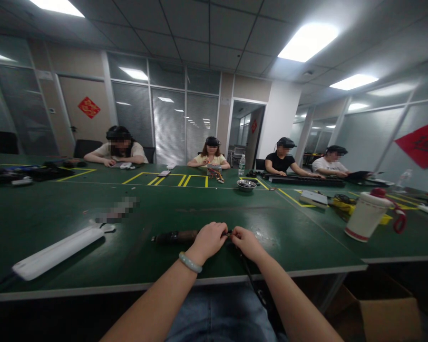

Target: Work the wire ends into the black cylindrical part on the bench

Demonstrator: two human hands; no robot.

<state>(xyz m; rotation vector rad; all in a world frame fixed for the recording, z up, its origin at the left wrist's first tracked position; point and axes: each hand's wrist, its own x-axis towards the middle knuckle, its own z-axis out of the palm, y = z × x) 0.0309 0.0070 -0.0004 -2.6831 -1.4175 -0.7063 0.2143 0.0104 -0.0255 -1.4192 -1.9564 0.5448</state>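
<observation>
A wide green tabletop (pixel 135 268) spreads before you in a glass-walled office. Your left hand (pixel 211 237) wraps the right end of a dark brown-and-black cylinder (pixel 178 237), hiding that end. Your right hand (pixel 246 241) has its thumb and fingers pinching a small part (pixel 229 233) there, too tiny to identify. A thin black cord (pixel 248 270) runs from beneath that hand over the table edge, fading into shadow above your lap.

Left of the cylinder lies a long white plastic bar (pixel 59 254); a pixelated patch masks something beyond it. Past the cylinder sit a shiny metal bowl (pixel 246 185) and a clear water bottle (pixel 241 165), then four people (pixel 280 161). Well to its right stands a white jug with a red lid (pixel 365 216), partly covering a yellow tray (pixel 343 207). The cylinder's uncovered length lies along the table, brown in the middle, blackish toward its small pale left tip.
</observation>
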